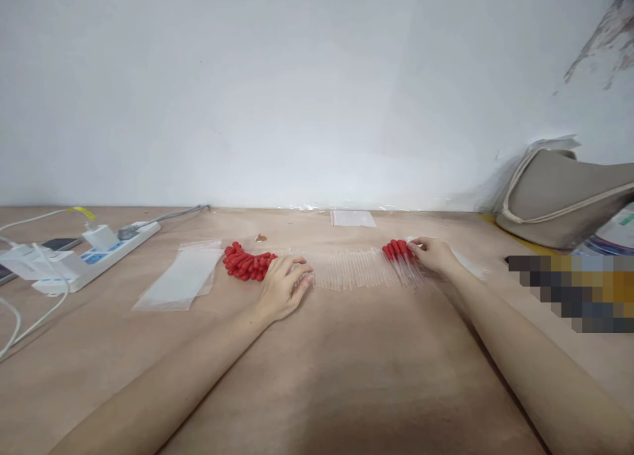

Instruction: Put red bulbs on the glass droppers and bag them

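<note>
A pale wall (297, 78) fills the upper half of the scene, and below it a wide tan table (347, 389) runs the full width. Both of the person's bare forearms reach across the table from the near edge, angling inward toward the middle.

On the far right a grey bag (559, 191) with light trim slumps against the wall. On the far left lies a white power strip (99, 260) with a charger (102, 236) plugged in and white cables trailing off. Just right of it a flat clear plastic bag (181, 277) lies on the table, and a smaller bag (352, 218) sits near the wall.

Between the hands a row of clear tubes (347, 273) lies side by side on the table. A heap of red bulbs (246, 263) is at its left end, and a bunch of red-capped droppers (396, 251) fans out at its right end.

The left hand (284, 286) lies palm down with the wrist low and the fingers loosely bent. Its fingertips rest on the left end of the tubes just beside the red bulbs, and it is closed around nothing.

The right hand (436, 253) is turned inward, with its fingertips drawn together against the red caps of the droppers. From here I cannot tell whether it actually pinches one.
</note>
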Demonstrator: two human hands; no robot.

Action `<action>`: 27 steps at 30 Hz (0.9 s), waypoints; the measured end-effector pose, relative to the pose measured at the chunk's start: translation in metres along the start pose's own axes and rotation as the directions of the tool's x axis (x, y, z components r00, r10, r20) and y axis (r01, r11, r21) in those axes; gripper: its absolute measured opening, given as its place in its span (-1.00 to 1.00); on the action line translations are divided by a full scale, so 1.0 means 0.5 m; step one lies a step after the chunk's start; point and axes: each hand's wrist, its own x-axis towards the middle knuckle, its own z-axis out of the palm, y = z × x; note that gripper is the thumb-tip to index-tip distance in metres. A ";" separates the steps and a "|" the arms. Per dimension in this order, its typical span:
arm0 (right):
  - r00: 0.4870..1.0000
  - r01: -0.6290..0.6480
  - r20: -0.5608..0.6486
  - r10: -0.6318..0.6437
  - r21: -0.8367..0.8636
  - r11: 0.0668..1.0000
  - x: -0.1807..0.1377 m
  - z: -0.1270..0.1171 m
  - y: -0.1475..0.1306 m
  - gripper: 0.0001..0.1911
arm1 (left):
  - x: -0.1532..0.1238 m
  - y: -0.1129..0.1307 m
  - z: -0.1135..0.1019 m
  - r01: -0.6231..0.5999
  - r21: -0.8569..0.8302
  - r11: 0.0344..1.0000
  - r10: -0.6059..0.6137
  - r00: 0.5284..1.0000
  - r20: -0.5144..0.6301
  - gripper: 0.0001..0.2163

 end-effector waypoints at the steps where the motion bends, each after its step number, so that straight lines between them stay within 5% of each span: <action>1: 0.999 -0.012 -0.033 0.012 -0.004 1.000 -0.001 -0.003 -0.004 -0.65 | 0.000 0.000 0.000 0.000 0.001 1.000 0.000 1.000 0.000 -0.83; 5: 0.987 0.040 -0.159 -0.038 0.011 0.999 -0.018 -0.021 -0.043 -0.64 | 0.000 0.000 0.000 -0.004 0.007 1.000 0.004 1.000 0.007 -0.83; 10: 0.969 0.231 0.108 -0.221 -0.097 0.968 -0.066 -0.028 -0.117 -0.86 | -0.001 0.001 -0.001 -0.001 0.007 1.000 0.001 1.000 0.005 -0.84; 17: 0.983 0.105 0.176 -0.051 -0.313 0.944 -0.103 -0.025 -0.164 -0.82 | -0.002 -0.001 -0.001 -0.008 0.021 1.000 0.008 1.000 0.010 -0.84; 27: 0.973 0.057 0.232 0.001 -0.246 0.968 -0.094 -0.014 -0.157 -0.79 | 0.001 0.000 -0.001 -0.006 0.034 0.999 0.006 1.000 0.003 -0.85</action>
